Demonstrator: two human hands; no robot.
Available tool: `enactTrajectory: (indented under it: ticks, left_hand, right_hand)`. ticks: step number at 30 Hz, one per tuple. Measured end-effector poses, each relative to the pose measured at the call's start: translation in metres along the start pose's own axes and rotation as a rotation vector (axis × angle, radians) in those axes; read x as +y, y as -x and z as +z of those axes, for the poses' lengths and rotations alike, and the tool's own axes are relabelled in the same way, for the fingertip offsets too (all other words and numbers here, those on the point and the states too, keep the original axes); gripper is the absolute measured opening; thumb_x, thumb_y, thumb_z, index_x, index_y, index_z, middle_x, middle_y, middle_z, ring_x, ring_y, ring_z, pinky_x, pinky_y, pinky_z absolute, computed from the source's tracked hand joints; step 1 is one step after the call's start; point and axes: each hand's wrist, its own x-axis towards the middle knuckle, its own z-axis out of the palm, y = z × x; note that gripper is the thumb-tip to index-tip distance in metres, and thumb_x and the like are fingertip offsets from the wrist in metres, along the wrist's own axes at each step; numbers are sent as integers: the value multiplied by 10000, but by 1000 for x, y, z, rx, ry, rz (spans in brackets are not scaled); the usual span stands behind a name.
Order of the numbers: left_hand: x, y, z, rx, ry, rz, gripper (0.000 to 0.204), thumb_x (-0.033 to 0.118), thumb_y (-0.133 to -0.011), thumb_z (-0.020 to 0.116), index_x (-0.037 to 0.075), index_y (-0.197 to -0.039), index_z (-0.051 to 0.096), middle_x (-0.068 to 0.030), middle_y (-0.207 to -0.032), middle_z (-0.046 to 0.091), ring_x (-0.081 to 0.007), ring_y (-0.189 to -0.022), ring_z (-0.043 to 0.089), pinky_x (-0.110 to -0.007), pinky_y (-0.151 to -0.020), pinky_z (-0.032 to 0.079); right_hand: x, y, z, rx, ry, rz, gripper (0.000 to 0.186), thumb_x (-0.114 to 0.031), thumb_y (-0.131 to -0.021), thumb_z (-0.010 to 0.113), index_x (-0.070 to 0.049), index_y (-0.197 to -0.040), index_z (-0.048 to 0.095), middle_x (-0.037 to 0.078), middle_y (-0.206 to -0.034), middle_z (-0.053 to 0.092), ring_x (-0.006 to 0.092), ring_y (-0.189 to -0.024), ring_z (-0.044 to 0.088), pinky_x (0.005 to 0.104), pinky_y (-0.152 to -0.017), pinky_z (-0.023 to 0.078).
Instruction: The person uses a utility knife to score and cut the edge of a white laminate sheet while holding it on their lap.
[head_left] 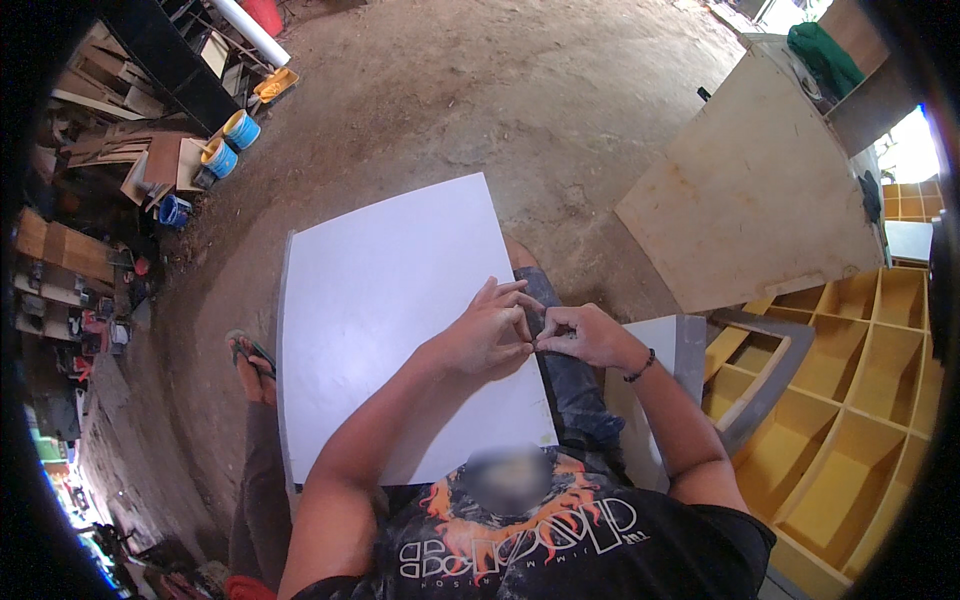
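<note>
A large white flat board or sheet [390, 270] lies across my lap, with a grey strip along its left edge. Over its right edge my left hand [490, 325] pinches thumb and forefinger together, the other fingers raised. My right hand [585, 337] comes from the other side, its thumb and fingers pressed together close to the left fingertips. Whatever sits between the fingertips of either hand is too small to make out. A dark bracelet [640, 366] circles my right wrist. Below the hands shows my dark trouser leg [580, 400].
To the right, a pale wooden panel [750, 190] stands beside a yellow compartmented shelf unit [865, 365] and a grey-edged frame [775, 380]. Another white panel [650, 365] is by my right forearm. Paint buckets [220, 158] and wood scraps line the left. A sandalled foot [250, 355] rests on the dirt floor.
</note>
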Motion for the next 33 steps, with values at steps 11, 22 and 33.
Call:
enactTrajectory:
  ticks: [11,22,33]
  left_hand:
    - [13,-1,-9,-104,-182,16,222,225,-852,911,125,-863,712,-117,-1427,695,-402,-1605,405,-679,-1362,158]
    - [11,0,-6,-141,-237,134,166,180,-845,880,94,-913,756,-147,-1449,683,-415,-1554,435,-548,-1306,340]
    - [31,-1,-15,-247,-234,32,154,154,-847,864,82,-936,760,-143,-1537,624,-419,-1627,347,-621,-1359,253]
  right_hand:
    - [0,4,1,-30,-15,-42,213,-181,-962,840,-2,-990,728,173,-972,808,272,-908,811,405,-809,599]
    - [-3,13,10,73,36,-43,199,-163,-980,822,3,-992,712,174,-952,800,274,-891,796,390,-804,598]
    - [-8,22,12,57,57,-21,198,-135,-968,820,13,-981,688,171,-924,788,287,-841,778,380,-801,588]
